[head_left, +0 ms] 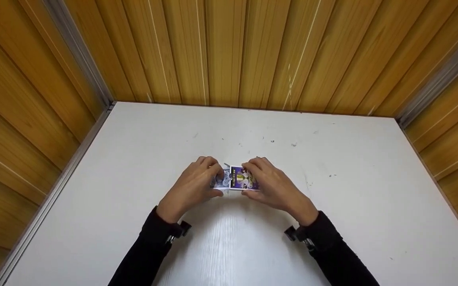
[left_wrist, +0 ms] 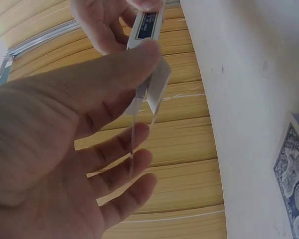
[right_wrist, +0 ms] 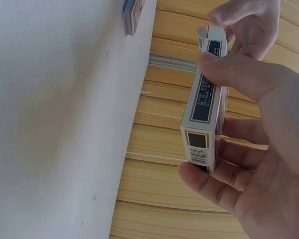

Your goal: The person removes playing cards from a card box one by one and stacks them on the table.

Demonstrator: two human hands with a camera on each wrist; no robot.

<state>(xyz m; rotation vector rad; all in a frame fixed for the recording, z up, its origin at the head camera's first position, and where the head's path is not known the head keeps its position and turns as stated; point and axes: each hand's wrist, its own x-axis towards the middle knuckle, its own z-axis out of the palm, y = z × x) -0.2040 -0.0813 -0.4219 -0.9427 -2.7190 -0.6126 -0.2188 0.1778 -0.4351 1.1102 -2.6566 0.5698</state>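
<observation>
Both hands hold a small card box [head_left: 241,178] just above the white table [head_left: 133,159]. My right hand [head_left: 262,180] grips the box's body [right_wrist: 204,109], thumb on one narrow side and fingers curled under the other. My left hand [head_left: 207,178] holds the open end, with its thumb [left_wrist: 139,55] pressed on the white flap [left_wrist: 158,84] and its fingers spread below. A blue-backed stack of cards [left_wrist: 294,184] lies on the table beneath the hands, and it also shows in the right wrist view [right_wrist: 133,12].
Wooden slat walls [head_left: 229,51] close the table in at the back and both sides, with metal trim [head_left: 82,67] in the corners. Both black sleeves [head_left: 149,246] stretch in from the near edge.
</observation>
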